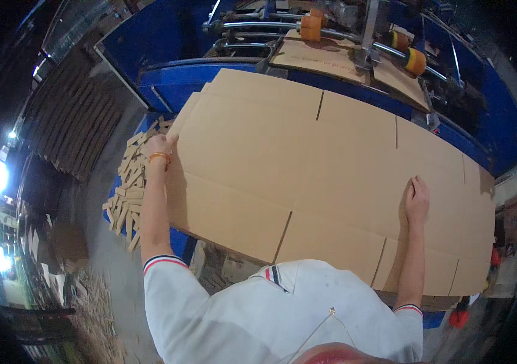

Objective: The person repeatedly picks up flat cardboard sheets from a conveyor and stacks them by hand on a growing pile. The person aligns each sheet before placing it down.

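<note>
A large flat cardboard sheet (337, 164), slotted and creased like an unfolded box, lies in front of me. Edges of further sheets show beneath it at the far left corner and the near right. My left hand (160, 147) is closed at its left edge, thumb on top; the fingers underneath are partly hidden. Over the right part of the same sheet, my right hand (417, 200) rests with its fingers curled together, and nothing shows in them.
Just left of the sheet, many cardboard offcut strips (128, 200) lie piled on a blue surface. Beyond it stands a blue machine (173, 36) with metal rods and orange rollers (311, 25), with printed cardboard (319, 59) inside. Stacked cardboard (67, 118) stands farther left; scraps (95, 309) litter the floor.
</note>
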Demonstrator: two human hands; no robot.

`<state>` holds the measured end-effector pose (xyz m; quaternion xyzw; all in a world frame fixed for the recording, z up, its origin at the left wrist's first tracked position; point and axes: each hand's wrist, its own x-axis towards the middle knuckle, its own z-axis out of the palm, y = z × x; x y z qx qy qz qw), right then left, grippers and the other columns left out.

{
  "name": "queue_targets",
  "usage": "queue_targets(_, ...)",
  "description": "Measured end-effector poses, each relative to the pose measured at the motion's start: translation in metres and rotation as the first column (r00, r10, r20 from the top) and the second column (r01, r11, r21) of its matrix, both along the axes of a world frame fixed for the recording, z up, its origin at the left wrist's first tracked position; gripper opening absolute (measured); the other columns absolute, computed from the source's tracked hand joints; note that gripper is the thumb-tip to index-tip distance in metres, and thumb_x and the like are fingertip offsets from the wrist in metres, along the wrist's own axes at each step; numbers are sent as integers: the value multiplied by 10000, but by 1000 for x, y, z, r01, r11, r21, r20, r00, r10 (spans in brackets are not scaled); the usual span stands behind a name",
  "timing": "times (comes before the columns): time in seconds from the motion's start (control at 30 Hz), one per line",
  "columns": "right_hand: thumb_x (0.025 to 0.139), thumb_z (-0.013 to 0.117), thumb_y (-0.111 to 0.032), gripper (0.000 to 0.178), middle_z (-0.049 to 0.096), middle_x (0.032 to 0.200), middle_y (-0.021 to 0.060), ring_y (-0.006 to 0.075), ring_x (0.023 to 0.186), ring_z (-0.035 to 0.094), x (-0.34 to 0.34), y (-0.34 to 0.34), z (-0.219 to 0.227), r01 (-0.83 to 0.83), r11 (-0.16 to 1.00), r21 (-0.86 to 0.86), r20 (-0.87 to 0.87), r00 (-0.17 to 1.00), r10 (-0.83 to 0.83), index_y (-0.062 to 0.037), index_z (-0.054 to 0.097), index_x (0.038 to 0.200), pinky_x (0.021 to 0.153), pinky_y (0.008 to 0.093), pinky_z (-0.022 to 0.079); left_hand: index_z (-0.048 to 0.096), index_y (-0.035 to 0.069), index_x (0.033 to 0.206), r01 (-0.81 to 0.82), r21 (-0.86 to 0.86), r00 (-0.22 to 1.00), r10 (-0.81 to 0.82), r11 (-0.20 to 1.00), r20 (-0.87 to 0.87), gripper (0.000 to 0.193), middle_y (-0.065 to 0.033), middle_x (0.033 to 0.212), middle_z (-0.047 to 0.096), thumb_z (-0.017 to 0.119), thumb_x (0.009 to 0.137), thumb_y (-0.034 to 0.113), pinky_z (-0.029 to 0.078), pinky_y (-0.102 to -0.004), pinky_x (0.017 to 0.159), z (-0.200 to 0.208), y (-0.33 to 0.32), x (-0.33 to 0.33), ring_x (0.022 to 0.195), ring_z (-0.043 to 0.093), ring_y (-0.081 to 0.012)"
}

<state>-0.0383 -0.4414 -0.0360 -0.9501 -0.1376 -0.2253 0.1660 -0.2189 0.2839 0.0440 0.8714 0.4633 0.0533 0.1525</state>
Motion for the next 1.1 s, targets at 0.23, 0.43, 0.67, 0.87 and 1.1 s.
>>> queue_targets(0.23,923,509,-129,293,573,1284,168,338,1193,526,-6,6,8,-3,1000,30,-16,1000,3,-13,616,1171,1017,418,417,676,100,933,-3,501,991,-66,865,120,388,-125,984,639,730,732,428,490,-439,785,93,-36,-9,942,629,-300)
queue_targets(0.43,902,528,-121,292,548,1317,169,342,1248,482,-62,12,14,-54,998,45,-82,995,58,-11,607,1161,1033,428,404,636,72,899,278,753,947,-300,596,-113,336,-93,975,630,737,756,359,483,-441,771,191,-102,4,932,618,-291)
queue_targets(0.67,889,551,-116,313,527,1336,197,371,1263,463,-161,-10,15,80,978,194,-186,982,-44,-15,599,1182,1065,431,366,568,-5,1220,912,-314,360,-150,263,921,497,-61,1036,614,689,844,296,473,-320,835,224,-224,-105,961,577,-137)
queue_targets(0.87,840,648,-222,479,538,1294,186,344,1178,509,-225,-142,-35,738,669,92,-119,675,-728,-7,547,1256,997,431,390,567,-15,1203,652,-436,648,-156,620,745,450,-88,1091,602,684,824,198,464,-331,875,23,-250,-160,1013,562,-174)
queue_targets(1.1,938,571,-256,457,550,1289,100,214,1103,560,-266,-357,-70,53,-548,835,-263,913,-311,-20,484,1320,919,391,477,584,-26,1119,507,-228,390,15,831,921,322,-92,1054,630,669,845,119,465,-330,872,99,-139,-114,965,587,-195)
